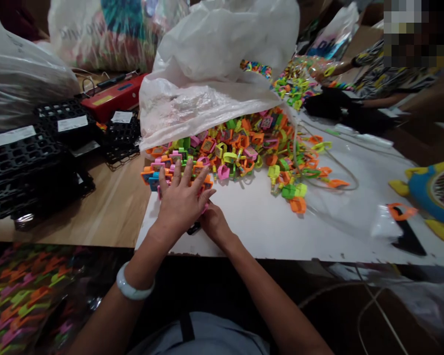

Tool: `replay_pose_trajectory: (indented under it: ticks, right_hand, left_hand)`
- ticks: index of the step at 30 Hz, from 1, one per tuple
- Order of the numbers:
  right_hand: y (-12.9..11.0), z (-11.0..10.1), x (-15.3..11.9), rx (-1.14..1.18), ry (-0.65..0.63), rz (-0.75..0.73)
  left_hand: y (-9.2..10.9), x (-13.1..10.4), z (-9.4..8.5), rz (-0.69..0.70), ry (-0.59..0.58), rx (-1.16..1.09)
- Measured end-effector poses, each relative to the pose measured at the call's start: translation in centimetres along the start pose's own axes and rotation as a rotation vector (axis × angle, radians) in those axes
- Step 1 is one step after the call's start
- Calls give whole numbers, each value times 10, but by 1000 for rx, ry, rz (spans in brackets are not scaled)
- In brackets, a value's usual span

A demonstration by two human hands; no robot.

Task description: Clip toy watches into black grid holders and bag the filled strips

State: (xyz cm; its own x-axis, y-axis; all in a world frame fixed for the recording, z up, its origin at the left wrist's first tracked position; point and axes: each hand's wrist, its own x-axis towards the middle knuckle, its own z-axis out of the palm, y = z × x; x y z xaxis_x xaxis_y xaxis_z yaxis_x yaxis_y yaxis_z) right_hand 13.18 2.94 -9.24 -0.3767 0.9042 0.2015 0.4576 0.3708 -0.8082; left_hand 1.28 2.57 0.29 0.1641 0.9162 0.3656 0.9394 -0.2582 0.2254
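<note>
My left hand (181,199) lies with spread fingers over a block of small colourful plastic pieces (159,165) in orange, pink, blue and green. Beside it, my right hand (214,222) is at the near right side of the block, its fingers mostly hidden behind my left hand. A bit of black (194,228) shows just below the two hands. Behind them, a heap of colourful toy watches or rings (240,143) spills out of a white plastic bag (207,98) onto the white tabletop (244,222).
Stacks of black grid trays (18,158) and a red device (114,96) stand at the left. A blue and yellow fan (440,192) sits at the right, near a loose cable (351,172). Across the table, a person's black-sleeved arm (355,106) reaches in. Colourful pieces (25,296) lie low at left.
</note>
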Motion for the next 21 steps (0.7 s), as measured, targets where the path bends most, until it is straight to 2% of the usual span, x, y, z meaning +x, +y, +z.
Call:
replay_pose_trajectory:
  ticks: [2, 3, 5, 7, 9, 10, 11, 13, 15, 17, 19, 21]
  right_hand:
    - [3, -12, -4, 17, -4, -37]
    - [8, -23, -8, 10, 33, -41]
    - [25, -57, -20, -64, 230, 22]
    - [49, -102, -34, -243, 533, 200]
    - [76, -144, -46, -500, 719, 403]
    - [88, -161, -51, -616, 750, 501]
    - [97, -173, -54, -704, 717, 570]
    - [108, -185, -59, -796, 604, 615]
    - [110, -183, -59, -794, 478, 547]
    - [105, -177, -56, -776, 422, 458]
    - [99, -173, -48, -799, 458, 412]
    - [95, -173, -34, -850, 552, 411]
  left_hand:
    - [3, 3, 1, 31, 1, 21]
    - [3, 4, 2, 42, -5, 26]
    - [2, 4, 3, 49, -11, 15]
    - [-1, 3, 5, 54, -6, -23]
    - [-3, 2, 5, 58, 6, -58]
    - [-3, 1, 5, 58, 11, -64]
    - [-4, 0, 5, 60, 16, -63]
    - [-3, -1, 5, 65, 21, -47]
    - [-3, -2, 4, 74, 15, -30]
    - [-4, -3, 1, 76, -4, -21]
    - [-4, -1, -4, 68, -27, -13]
    - [-3, 2, -7, 72, -44, 7]
